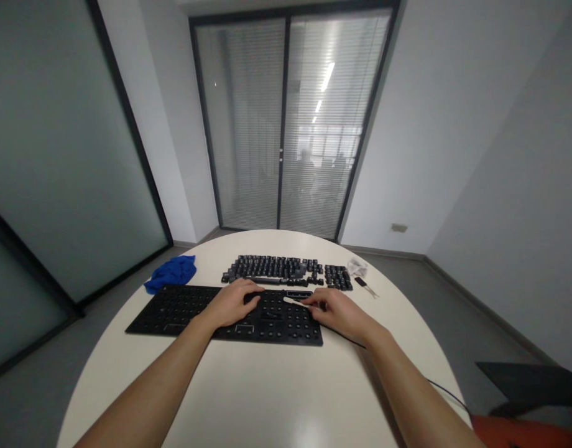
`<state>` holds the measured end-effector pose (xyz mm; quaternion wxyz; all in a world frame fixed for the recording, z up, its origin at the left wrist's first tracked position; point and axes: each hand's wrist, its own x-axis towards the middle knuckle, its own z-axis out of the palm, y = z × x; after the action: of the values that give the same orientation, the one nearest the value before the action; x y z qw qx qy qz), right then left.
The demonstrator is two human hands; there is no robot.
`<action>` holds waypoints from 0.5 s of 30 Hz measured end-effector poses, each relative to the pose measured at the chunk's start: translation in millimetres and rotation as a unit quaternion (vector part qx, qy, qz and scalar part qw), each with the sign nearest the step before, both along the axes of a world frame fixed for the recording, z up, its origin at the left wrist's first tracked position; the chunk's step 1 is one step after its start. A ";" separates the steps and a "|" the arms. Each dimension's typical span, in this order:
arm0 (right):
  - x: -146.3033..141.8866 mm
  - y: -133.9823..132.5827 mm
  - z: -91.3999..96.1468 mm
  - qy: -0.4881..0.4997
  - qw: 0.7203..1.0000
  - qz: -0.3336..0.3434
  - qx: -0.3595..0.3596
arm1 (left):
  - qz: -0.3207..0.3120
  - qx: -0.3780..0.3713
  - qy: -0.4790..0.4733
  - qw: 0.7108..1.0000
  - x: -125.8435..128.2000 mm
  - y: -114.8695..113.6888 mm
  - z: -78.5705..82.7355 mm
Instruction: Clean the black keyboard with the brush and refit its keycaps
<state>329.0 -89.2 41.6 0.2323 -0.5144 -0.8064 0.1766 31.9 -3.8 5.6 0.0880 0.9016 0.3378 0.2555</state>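
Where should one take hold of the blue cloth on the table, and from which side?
Pinch the blue cloth at its raised, crumpled middle, coming from above: it lies bunched near the left edge of the table, so the folds give a grip. The left hand is nearer.

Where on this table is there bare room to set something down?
Widest bare patch: the near table, in front of the keyboard, where the left hand rests. A smaller one lies right of the right hand, which pinches a stick. Crowded: the far side, with cloth, keycaps and small tools.
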 end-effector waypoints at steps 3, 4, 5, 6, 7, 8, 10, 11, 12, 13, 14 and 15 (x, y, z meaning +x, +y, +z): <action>1.0 1.1 -1.0 0.003 1.000 0.002 -0.002 | 0.012 -0.004 0.008 1.000 2.9 -3.0 2.8; 1.6 1.7 -1.0 0.004 1.000 0.004 -0.003 | 0.021 -0.005 0.013 1.000 4.2 -4.2 4.2; 2.1 2.3 -0.8 0.005 1.000 0.006 -0.003 | 0.030 -0.007 0.020 0.999 5.3 -5.2 5.7; 2.5 2.9 -0.4 0.006 1.000 0.010 -0.004 | 0.040 -0.009 0.026 0.999 6.2 -6.0 7.2; 2.4 3.4 0.1 0.006 1.000 0.016 -0.005 | 0.051 -0.014 0.032 0.998 6.5 -6.4 8.6; 2.0 3.9 0.6 0.006 1.000 0.022 -0.004 | 0.063 -0.020 0.037 0.997 6.2 -6.5 9.7; 0.3 4.4 1.2 0.005 0.999 0.038 0.002 | 0.085 -0.035 0.041 0.995 4.1 -5.5 11.2; -0.9 4.6 1.0 0.004 0.999 0.047 0.009 | 0.088 -0.043 0.041 0.994 2.4 -4.5 11.6; -1.9 4.7 0.5 0.002 0.998 0.056 0.014 | 0.086 -0.048 0.038 0.994 0.7 -3.4 11.6; -2.8 4.8 -0.3 0.000 0.998 0.062 0.020 | 0.079 -0.050 0.035 0.995 -1.0 -2.3 11.5; -3.4 4.9 -1.4 -0.002 0.998 0.064 0.023 | 0.071 -0.051 0.034 0.996 -2.3 -1.3 11.2; -3.7 5.0 -2.7 -0.003 0.998 0.064 0.025 | 0.063 -0.049 0.032 0.996 -3.4 -0.3 10.9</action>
<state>325.2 -84.2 38.9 0.2310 -0.4565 -0.8424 0.1689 28.5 -4.1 16.6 0.1043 0.8809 0.4089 0.2144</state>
